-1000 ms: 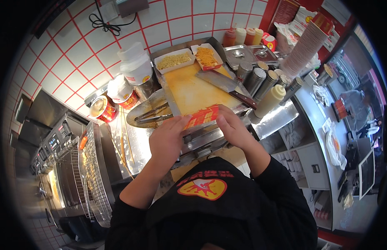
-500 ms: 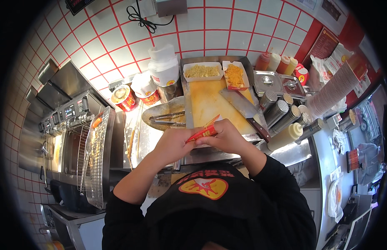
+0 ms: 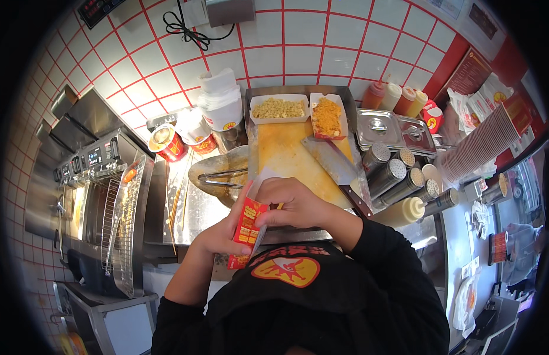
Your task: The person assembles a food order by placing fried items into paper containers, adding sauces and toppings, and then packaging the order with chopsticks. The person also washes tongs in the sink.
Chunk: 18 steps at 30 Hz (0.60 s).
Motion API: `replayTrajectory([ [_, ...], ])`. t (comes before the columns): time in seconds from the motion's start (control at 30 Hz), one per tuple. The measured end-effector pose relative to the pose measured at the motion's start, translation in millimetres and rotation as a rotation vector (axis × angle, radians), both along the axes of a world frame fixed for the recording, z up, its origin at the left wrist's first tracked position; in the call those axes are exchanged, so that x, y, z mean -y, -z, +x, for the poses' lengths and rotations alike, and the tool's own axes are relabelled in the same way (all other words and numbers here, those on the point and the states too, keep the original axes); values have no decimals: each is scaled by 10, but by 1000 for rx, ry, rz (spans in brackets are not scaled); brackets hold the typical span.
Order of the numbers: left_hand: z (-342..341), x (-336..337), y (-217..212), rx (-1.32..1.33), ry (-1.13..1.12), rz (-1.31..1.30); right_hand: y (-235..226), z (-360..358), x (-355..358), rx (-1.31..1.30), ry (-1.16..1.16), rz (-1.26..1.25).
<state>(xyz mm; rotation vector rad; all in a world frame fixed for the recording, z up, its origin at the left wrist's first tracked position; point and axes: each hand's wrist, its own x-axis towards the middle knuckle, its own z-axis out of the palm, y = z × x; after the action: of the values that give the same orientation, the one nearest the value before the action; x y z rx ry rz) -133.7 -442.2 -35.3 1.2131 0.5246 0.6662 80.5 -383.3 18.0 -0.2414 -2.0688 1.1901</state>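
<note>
Both hands hold a flat red and yellow paper carton (image 3: 246, 231) upright just above my chest. My left hand (image 3: 222, 235) grips its lower left side. Curled over the carton's white top edge is my right hand (image 3: 293, 204), fingers pushing in at its mouth. Beyond the hands lies a yellow cutting board (image 3: 291, 155) with a large cleaver (image 3: 338, 171) on it. Two white paper trays stand at the board's far end, one with pale fried bits (image 3: 279, 108), one with orange shredded topping (image 3: 328, 116).
A steel pan with tongs (image 3: 222, 175) sits left of the board. Metal shakers (image 3: 398, 177), sauce bottles (image 3: 397, 97) and lidded steel tubs (image 3: 385, 128) stand to the right, stacked cups (image 3: 481, 148) beyond. Red tubs (image 3: 168, 142), stacked paper trays (image 3: 221, 103) and a fryer with a wire rack (image 3: 123, 219) lie left.
The carton has come down from over the board to close in front of my chest and turned upright. My right hand has moved onto its top edge.
</note>
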Motion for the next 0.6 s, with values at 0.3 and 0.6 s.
replayTrajectory([
  [0.3, 34, 130, 13, -406, -833, 182, 495, -111, -1462, 349, 844, 308],
  [0.6, -38, 322, 59, -1204, -938, 494, 1155, -175, -2438, 904, 861, 921],
])
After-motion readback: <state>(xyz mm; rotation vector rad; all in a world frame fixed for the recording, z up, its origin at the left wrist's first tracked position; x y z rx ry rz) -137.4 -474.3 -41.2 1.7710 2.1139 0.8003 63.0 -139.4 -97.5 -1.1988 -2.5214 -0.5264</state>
